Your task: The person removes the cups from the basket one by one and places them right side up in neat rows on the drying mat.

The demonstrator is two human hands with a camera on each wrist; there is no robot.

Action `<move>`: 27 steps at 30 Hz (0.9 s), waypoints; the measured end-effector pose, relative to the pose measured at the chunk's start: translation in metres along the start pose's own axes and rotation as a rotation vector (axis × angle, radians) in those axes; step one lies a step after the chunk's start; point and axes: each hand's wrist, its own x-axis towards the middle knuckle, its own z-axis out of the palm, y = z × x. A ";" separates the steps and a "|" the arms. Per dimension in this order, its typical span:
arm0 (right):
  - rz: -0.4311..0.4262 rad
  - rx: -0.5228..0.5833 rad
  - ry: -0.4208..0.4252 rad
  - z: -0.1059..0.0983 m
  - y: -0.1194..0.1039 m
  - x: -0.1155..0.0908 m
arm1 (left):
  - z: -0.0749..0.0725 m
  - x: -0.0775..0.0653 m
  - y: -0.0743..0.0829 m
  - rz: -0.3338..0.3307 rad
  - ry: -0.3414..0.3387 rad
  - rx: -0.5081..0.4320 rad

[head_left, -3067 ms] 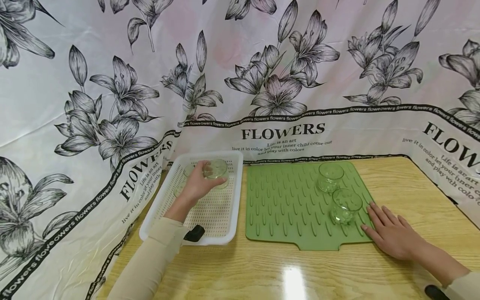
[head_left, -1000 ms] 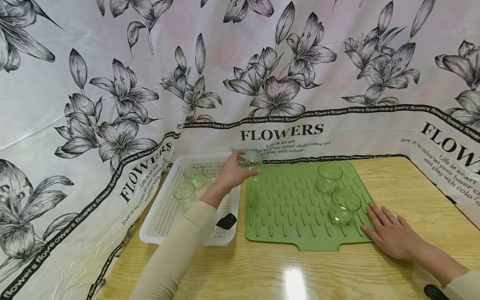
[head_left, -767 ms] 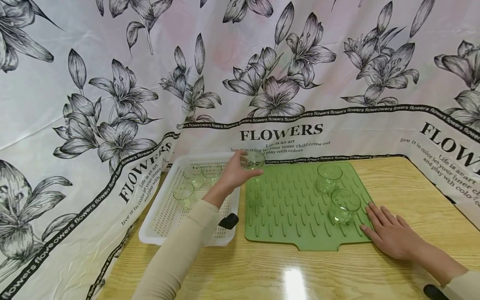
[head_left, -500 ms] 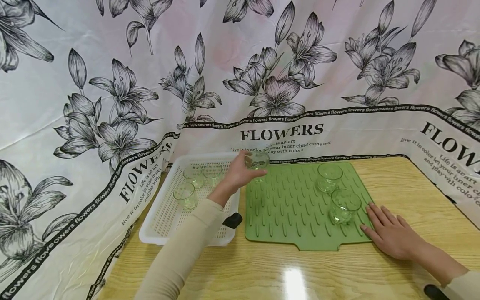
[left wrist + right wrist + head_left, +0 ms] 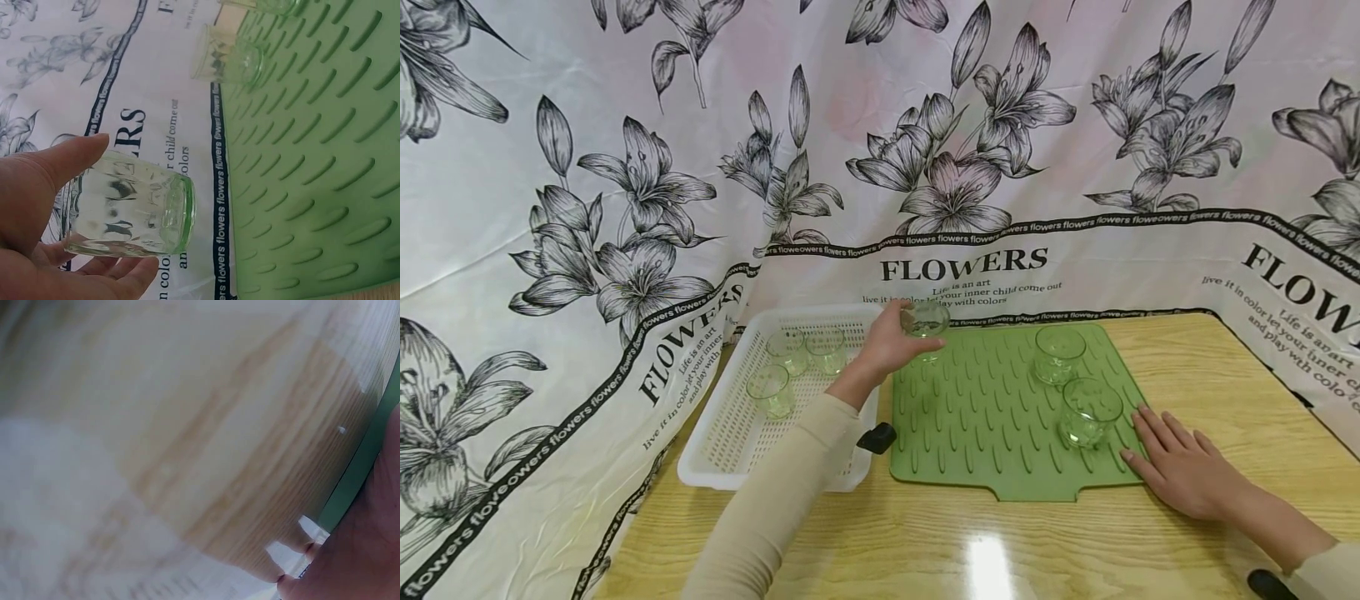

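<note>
My left hand (image 5: 891,340) grips a clear, green-tinted drinking glass (image 5: 128,209) by its sides, thumb on one side and fingers on the other. In the head view it hangs above the far left corner of a green ridged drying mat (image 5: 977,400). Two more glasses stand on the mat, one toward the back (image 5: 1060,357) and one nearer the front (image 5: 1090,414). At the mat's right edge my right hand (image 5: 1183,467) lies flat with straight fingers, partly on the table; the right wrist view catches only part of this hand.
A white perforated plastic basket (image 5: 700,467) left of the mat contains three similar glasses (image 5: 770,393). The wooden table (image 5: 925,542) runs in front. Flower-printed cloth (image 5: 820,192) hangs behind and at both sides.
My left hand has lifted the glass out of the basket and carried it right to above the mat, moving slowly in the last second. The right hand has stayed put.
</note>
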 end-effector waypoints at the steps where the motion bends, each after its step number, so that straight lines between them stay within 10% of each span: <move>1: -0.001 -0.002 0.000 0.000 0.000 0.000 | 0.001 0.000 0.001 0.003 0.001 -0.001; 27: -0.012 -0.010 0.018 0.002 0.003 0.000 | 0.047 0.010 0.013 0.006 -0.016 -0.015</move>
